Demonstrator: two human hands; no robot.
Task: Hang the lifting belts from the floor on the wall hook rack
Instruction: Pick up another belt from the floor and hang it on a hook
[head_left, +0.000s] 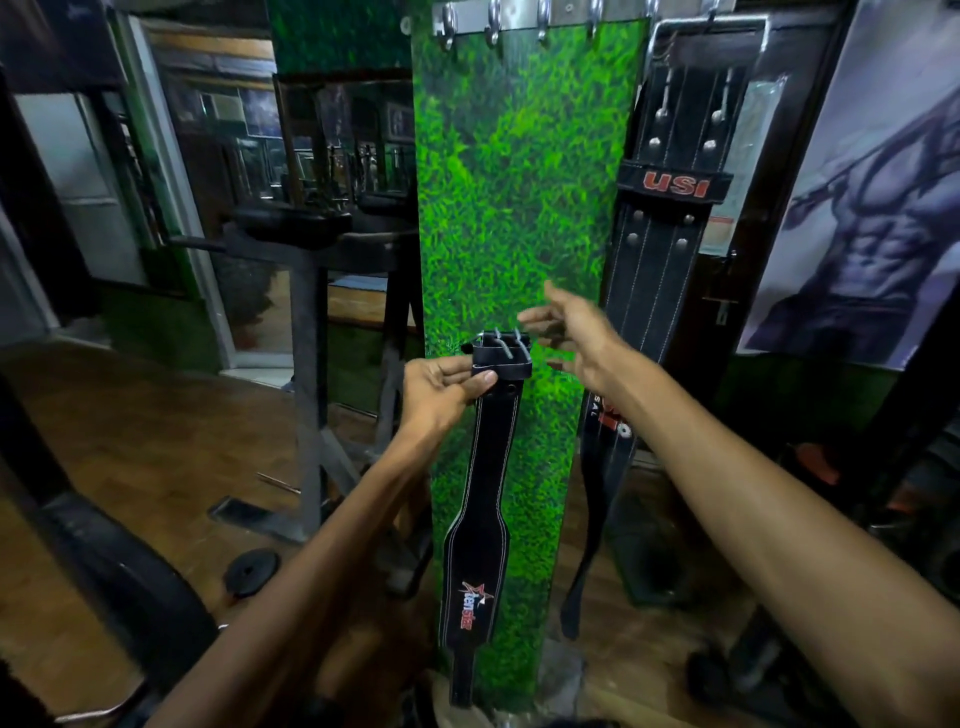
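Note:
A black lifting belt (480, 499) with white stitching and a red and white logo hangs straight down in front of the green grass-print pillar. My left hand (441, 389) grips it just below its metal buckle (504, 345). My right hand (569, 332) is open beside the buckle, fingers spread and pointing left, not holding anything. High on the pillar is the metal wall hook rack (540, 18) with several bare hooks. A wide black belt marked USI (670, 208) hangs from the rack's right end by its buckle.
A dark gym machine frame (311, 322) and a mirror stand left of the pillar. A small weight plate (252, 571) lies on the wooden floor. A poster (862, 197) covers the right wall. More dark equipment sits at the lower right.

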